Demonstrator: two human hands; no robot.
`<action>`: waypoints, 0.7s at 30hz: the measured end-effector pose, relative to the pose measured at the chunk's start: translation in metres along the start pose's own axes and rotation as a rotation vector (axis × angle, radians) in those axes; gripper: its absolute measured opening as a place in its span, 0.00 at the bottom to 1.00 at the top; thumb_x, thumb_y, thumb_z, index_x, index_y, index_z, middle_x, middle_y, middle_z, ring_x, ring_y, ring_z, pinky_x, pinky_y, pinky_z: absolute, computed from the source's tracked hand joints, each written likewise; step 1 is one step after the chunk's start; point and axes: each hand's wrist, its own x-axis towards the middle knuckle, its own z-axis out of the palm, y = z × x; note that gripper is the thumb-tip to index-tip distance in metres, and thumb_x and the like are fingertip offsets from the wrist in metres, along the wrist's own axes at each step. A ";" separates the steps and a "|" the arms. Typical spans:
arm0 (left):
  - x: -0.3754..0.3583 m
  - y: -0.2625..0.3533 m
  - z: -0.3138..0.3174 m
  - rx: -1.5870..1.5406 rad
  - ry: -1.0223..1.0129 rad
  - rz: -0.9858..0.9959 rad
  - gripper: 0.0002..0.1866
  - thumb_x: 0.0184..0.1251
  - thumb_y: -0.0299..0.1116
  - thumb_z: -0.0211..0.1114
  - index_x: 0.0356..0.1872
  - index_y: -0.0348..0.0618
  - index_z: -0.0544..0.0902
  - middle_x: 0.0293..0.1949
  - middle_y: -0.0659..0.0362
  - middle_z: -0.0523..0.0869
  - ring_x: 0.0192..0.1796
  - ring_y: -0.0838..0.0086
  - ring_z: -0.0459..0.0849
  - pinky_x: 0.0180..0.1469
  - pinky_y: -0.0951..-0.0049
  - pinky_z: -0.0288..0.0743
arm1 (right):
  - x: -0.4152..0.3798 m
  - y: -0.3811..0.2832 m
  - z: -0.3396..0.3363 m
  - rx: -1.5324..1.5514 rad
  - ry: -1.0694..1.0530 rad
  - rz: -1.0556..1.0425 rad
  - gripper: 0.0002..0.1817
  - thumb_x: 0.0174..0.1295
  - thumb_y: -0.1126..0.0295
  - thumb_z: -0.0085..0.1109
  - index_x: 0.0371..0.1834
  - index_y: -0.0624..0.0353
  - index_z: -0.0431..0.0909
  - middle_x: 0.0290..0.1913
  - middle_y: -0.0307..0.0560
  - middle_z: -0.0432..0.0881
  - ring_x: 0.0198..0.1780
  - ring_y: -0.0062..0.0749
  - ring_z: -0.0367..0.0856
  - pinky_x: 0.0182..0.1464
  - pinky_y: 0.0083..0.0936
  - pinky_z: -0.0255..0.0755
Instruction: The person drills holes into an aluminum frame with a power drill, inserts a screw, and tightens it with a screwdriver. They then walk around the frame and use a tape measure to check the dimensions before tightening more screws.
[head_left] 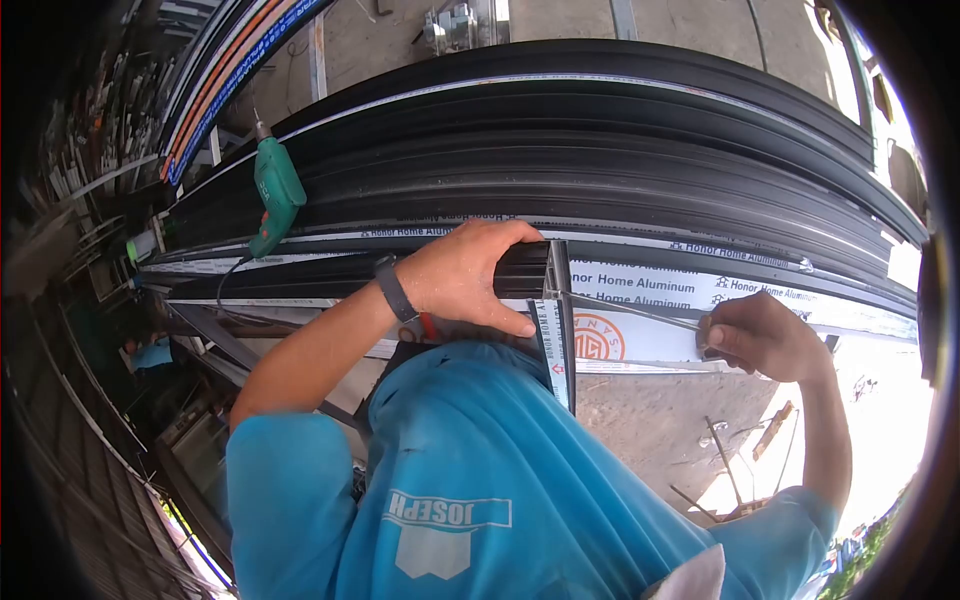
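Note:
My left hand [462,280], with a dark watch on its wrist, grips a black aluminum profile [520,272], thumb and fingers spread across its width near the end. Against that end stands a crosswise aluminum profile [557,325] with printed protective film. In my right hand [762,338], the fingers are closed round a screwdriver with a long thin metal shaft [640,313]; its handle is hidden in the fist. The shaft slants left to the crosswise profile, where its tip is too small to make out.
A green power drill [276,195] lies on the long black profiles [600,165] beyond my hands. Film-covered profiles [640,285] run under my right hand. Striped profiles [235,75] stand at the upper left. Debris [772,430] lies on the floor at right.

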 end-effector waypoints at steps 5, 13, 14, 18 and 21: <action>-0.003 -0.006 0.003 0.005 0.065 0.062 0.51 0.42 0.54 0.89 0.67 0.39 0.77 0.61 0.44 0.85 0.67 0.50 0.80 0.73 0.52 0.66 | 0.000 0.020 0.031 -0.895 0.922 -0.762 0.15 0.58 0.67 0.76 0.46 0.61 0.87 0.33 0.45 0.84 0.29 0.40 0.85 0.30 0.32 0.75; -0.001 -0.004 0.004 0.087 0.041 0.024 0.51 0.42 0.54 0.88 0.68 0.39 0.77 0.60 0.44 0.85 0.67 0.50 0.81 0.72 0.51 0.68 | 0.004 0.008 -0.002 -0.181 0.105 -0.164 0.15 0.66 0.61 0.73 0.42 0.65 0.87 0.23 0.48 0.84 0.24 0.35 0.80 0.29 0.33 0.73; -0.003 -0.002 0.002 0.092 0.048 0.006 0.51 0.42 0.54 0.88 0.68 0.40 0.77 0.60 0.44 0.85 0.67 0.50 0.81 0.72 0.50 0.67 | 0.002 0.008 -0.003 -0.234 0.208 -0.289 0.15 0.65 0.62 0.73 0.42 0.65 0.87 0.25 0.49 0.84 0.24 0.35 0.81 0.30 0.33 0.74; 0.000 -0.010 0.005 -0.065 0.028 0.027 0.51 0.41 0.54 0.88 0.68 0.41 0.77 0.61 0.43 0.85 0.67 0.50 0.80 0.72 0.49 0.67 | 0.005 0.035 0.020 -0.803 0.709 -0.710 0.17 0.61 0.62 0.76 0.44 0.62 0.85 0.30 0.50 0.87 0.28 0.39 0.87 0.32 0.34 0.78; -0.001 -0.003 0.003 0.059 0.057 0.023 0.51 0.41 0.53 0.88 0.68 0.42 0.77 0.60 0.43 0.85 0.67 0.51 0.80 0.72 0.51 0.68 | 0.007 0.036 0.025 -0.679 0.589 -0.641 0.15 0.66 0.60 0.73 0.43 0.62 0.86 0.25 0.47 0.84 0.24 0.36 0.83 0.29 0.32 0.75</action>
